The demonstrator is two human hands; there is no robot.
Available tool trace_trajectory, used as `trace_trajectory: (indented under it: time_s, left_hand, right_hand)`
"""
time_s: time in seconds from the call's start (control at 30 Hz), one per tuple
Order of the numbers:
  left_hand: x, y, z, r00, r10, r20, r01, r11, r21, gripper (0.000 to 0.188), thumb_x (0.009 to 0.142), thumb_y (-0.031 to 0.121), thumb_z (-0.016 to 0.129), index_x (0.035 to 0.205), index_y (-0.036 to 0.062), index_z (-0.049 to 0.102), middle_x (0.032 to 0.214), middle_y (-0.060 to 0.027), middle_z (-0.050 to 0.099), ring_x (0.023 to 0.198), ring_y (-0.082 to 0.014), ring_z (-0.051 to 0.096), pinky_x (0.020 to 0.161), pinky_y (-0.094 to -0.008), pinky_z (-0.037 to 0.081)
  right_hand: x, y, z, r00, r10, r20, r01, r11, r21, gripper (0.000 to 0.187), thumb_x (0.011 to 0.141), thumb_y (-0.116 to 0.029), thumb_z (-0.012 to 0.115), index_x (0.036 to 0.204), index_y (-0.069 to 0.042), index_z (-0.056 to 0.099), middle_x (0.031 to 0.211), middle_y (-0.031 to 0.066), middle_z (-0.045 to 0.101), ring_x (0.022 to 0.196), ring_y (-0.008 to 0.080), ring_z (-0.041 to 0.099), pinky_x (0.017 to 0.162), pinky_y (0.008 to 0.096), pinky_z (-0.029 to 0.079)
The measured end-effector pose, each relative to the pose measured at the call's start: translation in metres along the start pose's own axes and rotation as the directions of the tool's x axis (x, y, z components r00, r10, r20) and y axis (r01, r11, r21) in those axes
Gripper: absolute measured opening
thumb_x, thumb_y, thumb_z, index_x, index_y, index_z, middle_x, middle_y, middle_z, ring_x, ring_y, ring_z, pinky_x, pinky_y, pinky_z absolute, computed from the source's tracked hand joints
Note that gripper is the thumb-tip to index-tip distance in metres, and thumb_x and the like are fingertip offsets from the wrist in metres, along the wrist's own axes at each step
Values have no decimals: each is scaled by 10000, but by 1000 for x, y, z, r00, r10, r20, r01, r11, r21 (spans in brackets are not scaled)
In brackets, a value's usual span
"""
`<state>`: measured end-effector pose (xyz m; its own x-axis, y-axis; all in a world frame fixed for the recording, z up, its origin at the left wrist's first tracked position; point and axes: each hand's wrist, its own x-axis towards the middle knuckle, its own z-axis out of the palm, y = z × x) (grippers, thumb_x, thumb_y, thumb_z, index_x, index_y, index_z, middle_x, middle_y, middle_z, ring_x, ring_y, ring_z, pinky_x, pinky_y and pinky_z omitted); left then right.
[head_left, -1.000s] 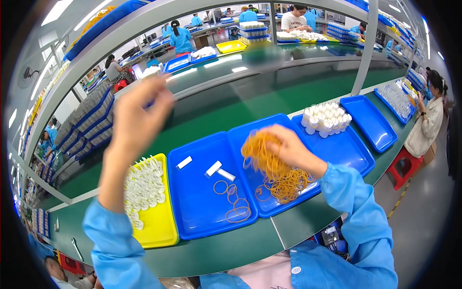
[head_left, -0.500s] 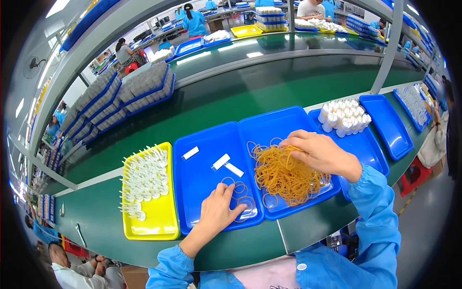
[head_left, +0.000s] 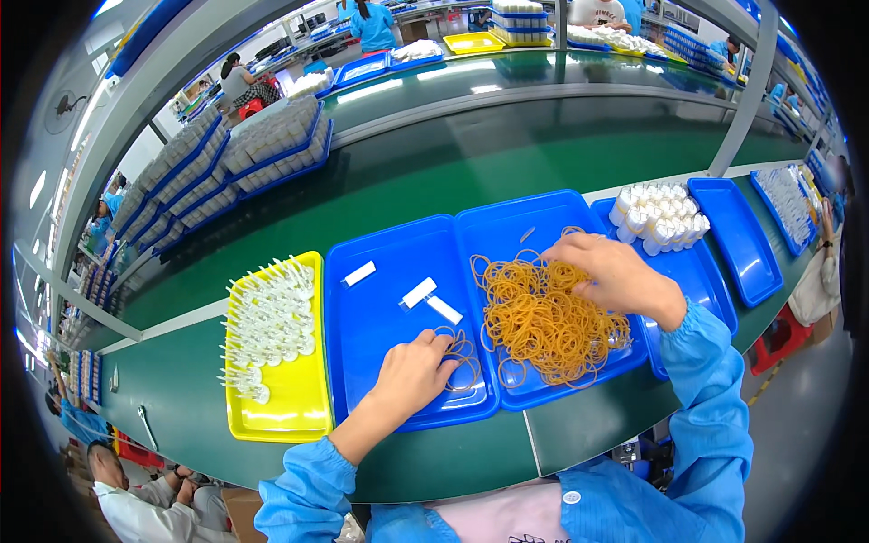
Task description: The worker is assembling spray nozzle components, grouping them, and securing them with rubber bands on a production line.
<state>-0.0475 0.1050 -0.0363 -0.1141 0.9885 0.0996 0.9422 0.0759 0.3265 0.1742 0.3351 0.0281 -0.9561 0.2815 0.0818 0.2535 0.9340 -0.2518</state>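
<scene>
A loose heap of amber rubber bands lies in a blue tray. My right hand rests at the heap's upper right edge, fingers curved and thumb apart, touching the bands. My left hand is low in the neighbouring blue tray, its fingers bent round a few rubber bands that stick out past the fingertips. Above it in that tray lie three small white pieces with clear ends, among them a white piece.
On the left a yellow tray holds rows of white spiked parts. White cylindrical containers stand in a blue tray at right, beside another blue tray. Stacked trays sit across the green belt. A wrench lies far left.
My left thumb and fingers have drawn closer together around the bands. My right hand has shifted slightly right and up, uncovering a small thin strip in the tray behind the heap.
</scene>
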Motion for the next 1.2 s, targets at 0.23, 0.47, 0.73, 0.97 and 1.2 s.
trace_trajectory:
  time_s: [0.23,0.47,0.73,0.97,1.2]
  left_hand:
    - [17,4,7,993,60,104,-82,970,228,128,802,122,610,812,-2,578,684,-162,633,616,-361,638,578,-450,520]
    - [22,-6,1,993,-34,110,31,999,24,133,782,135,623,805,5,603,668,-158,649,607,-309,655,561,-406,516]
    - [101,47,-3,998,11,-70,-38,916,-399,168,776,203,616,804,40,644,688,-160,655,669,-352,655,645,-464,522]
    - [109,28,3,962,92,-256,-138,976,-166,180,800,278,707,829,101,709,843,-85,664,795,-275,639,698,-404,506]
    - [-6,4,-1,989,-37,-143,30,998,-48,211,788,309,717,815,104,678,817,-78,608,811,-272,577,707,-409,449]
  right_hand:
    - [12,-52,48,981,-192,28,192,981,11,536,719,-120,732,1225,-117,556,1099,139,567,1027,329,595,818,451,516]
    - [-9,-68,38,954,-220,203,188,968,166,378,757,-136,700,1117,-94,592,1087,111,574,864,335,641,704,441,534]
    - [54,43,4,985,78,-155,-13,924,382,288,784,-130,682,1069,-101,652,1001,121,659,956,315,625,834,424,511]
    - [79,98,78,978,164,-133,-171,984,-46,175,780,-96,628,951,-115,663,994,140,651,920,328,632,783,439,508]
    - [31,56,38,967,-125,223,63,962,266,80,808,-94,597,877,-72,631,834,120,616,824,318,622,724,417,501]
